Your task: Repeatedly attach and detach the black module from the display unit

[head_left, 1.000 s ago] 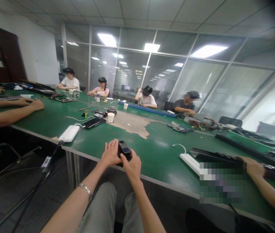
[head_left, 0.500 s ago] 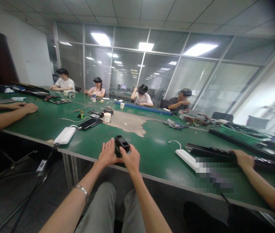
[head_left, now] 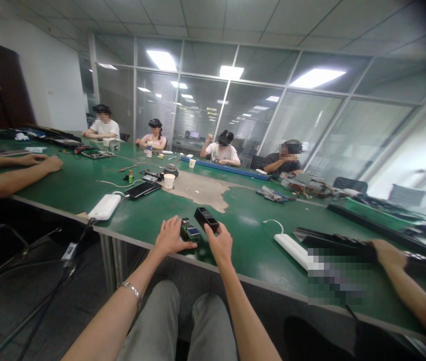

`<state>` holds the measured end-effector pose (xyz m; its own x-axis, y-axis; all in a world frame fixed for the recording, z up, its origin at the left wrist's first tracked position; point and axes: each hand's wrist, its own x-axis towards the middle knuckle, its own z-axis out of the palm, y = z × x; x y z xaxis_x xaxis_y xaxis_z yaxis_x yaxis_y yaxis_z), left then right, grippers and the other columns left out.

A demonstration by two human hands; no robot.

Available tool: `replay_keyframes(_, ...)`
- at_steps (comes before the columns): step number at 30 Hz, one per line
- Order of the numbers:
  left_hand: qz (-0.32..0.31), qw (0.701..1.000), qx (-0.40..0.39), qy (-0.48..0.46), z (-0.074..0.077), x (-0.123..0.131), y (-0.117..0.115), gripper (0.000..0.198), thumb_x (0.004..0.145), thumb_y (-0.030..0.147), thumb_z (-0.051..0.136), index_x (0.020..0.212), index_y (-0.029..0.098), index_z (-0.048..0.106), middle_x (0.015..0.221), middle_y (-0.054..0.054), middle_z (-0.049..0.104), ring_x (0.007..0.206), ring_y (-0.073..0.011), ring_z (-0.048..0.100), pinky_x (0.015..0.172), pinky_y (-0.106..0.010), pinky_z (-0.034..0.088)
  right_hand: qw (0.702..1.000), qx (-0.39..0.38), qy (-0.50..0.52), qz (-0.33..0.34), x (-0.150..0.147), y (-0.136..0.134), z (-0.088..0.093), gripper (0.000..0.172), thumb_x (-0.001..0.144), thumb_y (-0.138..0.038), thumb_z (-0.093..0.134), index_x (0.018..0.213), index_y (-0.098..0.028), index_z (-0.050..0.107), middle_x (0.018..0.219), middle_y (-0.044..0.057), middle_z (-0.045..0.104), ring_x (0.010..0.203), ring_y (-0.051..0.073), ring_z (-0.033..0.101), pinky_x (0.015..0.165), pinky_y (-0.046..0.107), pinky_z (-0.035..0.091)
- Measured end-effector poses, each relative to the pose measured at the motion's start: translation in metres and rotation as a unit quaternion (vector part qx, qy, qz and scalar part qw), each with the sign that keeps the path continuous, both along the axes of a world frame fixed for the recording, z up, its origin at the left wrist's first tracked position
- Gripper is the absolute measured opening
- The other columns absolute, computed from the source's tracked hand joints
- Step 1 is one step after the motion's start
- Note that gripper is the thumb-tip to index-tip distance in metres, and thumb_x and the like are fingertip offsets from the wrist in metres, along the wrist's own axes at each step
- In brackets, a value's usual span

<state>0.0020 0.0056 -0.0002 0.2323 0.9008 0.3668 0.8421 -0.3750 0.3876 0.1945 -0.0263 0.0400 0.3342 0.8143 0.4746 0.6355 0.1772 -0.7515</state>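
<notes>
A green circuit board (head_left: 190,230) with a small dark screen lies at the near edge of the table. My left hand (head_left: 168,237) is at its left side, fingers along that edge and thumb reaching under the lower edge, steadying it. In my right hand (head_left: 220,243) is a black plastic case (head_left: 206,218) with openings in its top, pinched between thumb and fingers. The case is apart from the board, up and to the right of it. The far fingers of my right hand are hidden.
A white power strip (head_left: 104,206) and a black phone (head_left: 143,189) lie to the left, another white power strip (head_left: 291,250) to the right. A paper cup (head_left: 169,181) stands ahead. At right, a co-worker's hand (head_left: 389,253) rests on a long black part (head_left: 333,238).
The black case has come off the circuit board and moved right and up in my right hand, uncovering the board. My left hand stays at the board.
</notes>
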Motion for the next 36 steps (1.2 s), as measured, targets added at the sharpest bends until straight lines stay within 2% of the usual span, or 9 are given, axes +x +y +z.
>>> replay_keyframes(5,-0.002,1.000,0.001,0.005,0.002,0.000,0.000,0.111,0.056,0.088,0.054,0.139,0.015,0.039,0.151,-0.019,0.032,0.140,-0.0375,0.026,0.114,-0.051,0.017,0.999,-0.035,-0.032,-0.002,0.008,0.006,-0.026,0.044,0.081,-0.054,0.053,0.107,-0.020,0.064,0.093,0.007,0.070,0.088,0.022,0.065,0.076,0.028,0.044)
replay_keyframes(9,-0.006,1.000,-0.004,0.003,0.003,-0.001,-0.001,0.110,0.056,0.088,0.055,0.139,0.017,0.038,0.150,-0.019,0.034,0.140,-0.0365,0.027,0.114,-0.050,0.018,0.995,-0.066,-0.071,-0.029,0.006,0.006,-0.030,0.045,0.083,-0.053,0.052,0.110,-0.018,0.063,0.093,0.010,0.070,0.089,0.023,0.064,0.076,0.029,0.044)
replay_keyframes(14,-0.018,0.999,-0.026,-0.004,0.005,-0.002,0.004,0.115,0.053,0.087,0.058,0.141,0.016,0.036,0.149,-0.019,0.035,0.139,-0.0377,0.029,0.114,-0.050,0.019,0.986,-0.073,-0.137,-0.053,0.004,0.004,-0.036,0.052,0.085,-0.050,0.051,0.122,-0.015,0.057,0.104,0.014,0.067,0.096,0.026,0.062,0.080,0.031,0.043)
replay_keyframes(18,0.006,0.995,-0.080,-0.050,0.011,-0.008,0.012,0.119,0.055,0.084,0.061,0.144,0.012,0.028,0.147,-0.022,0.037,0.135,-0.0379,0.037,0.109,-0.045,0.029,0.982,-0.073,-0.162,-0.069,0.002,0.002,-0.039,0.061,0.085,-0.051,0.051,0.131,-0.010,0.051,0.108,0.018,0.065,0.100,0.029,0.061,0.084,0.035,0.042)
replay_keyframes(20,0.006,0.994,-0.070,-0.084,0.017,-0.011,0.015,0.109,0.061,0.081,0.060,0.142,0.014,0.034,0.143,-0.019,0.044,0.130,-0.0355,0.044,0.105,-0.043,0.034,0.980,-0.075,-0.167,-0.075,0.001,0.001,-0.039,0.064,0.085,-0.051,0.051,0.133,-0.008,0.049,0.108,0.019,0.065,0.101,0.030,0.060,0.085,0.036,0.042)
replay_keyframes(23,-0.024,0.990,-0.002,-0.138,0.022,-0.013,0.015,0.076,0.074,0.072,0.057,0.129,0.021,0.052,0.124,-0.010,0.062,0.117,-0.0275,0.054,0.101,-0.038,0.039,0.980,-0.068,-0.172,-0.071,0.000,0.001,-0.040,0.066,0.084,-0.048,0.053,0.135,-0.007,0.047,0.112,0.020,0.064,0.106,0.031,0.058,0.088,0.037,0.042)
replay_keyframes(27,-0.024,0.971,0.028,-0.238,0.020,-0.012,0.014,0.043,0.091,0.054,0.043,0.115,0.022,0.060,0.105,-0.004,0.068,0.098,-0.0193,0.061,0.090,-0.031,0.045,0.983,-0.060,-0.162,-0.063,0.002,0.003,-0.042,0.070,0.079,-0.046,0.058,0.136,-0.006,0.045,0.118,0.020,0.061,0.110,0.032,0.055,0.092,0.037,0.040)
replay_keyframes(32,0.023,0.960,0.020,-0.279,0.016,-0.018,0.011,0.025,0.089,0.038,0.048,0.090,0.020,0.065,0.085,-0.002,0.069,0.078,-0.0157,0.062,0.074,-0.025,0.046,0.985,-0.056,-0.143,-0.074,0.002,0.002,-0.043,0.071,0.080,-0.049,0.057,0.136,-0.007,0.045,0.115,0.019,0.063,0.110,0.032,0.054,0.090,0.037,0.040)
replay_keyframes(36,0.032,0.965,0.020,-0.260,0.016,-0.022,0.010,0.024,0.088,0.035,0.047,0.079,0.020,0.064,0.070,0.001,0.065,0.067,-0.0144,0.059,0.066,-0.024,0.043,0.983,-0.049,-0.165,-0.062,-0.001,-0.003,-0.039,0.053,0.085,-0.047,0.051,0.124,-0.012,0.055,0.107,0.016,0.066,0.102,0.029,0.057,0.084,0.035,0.042)
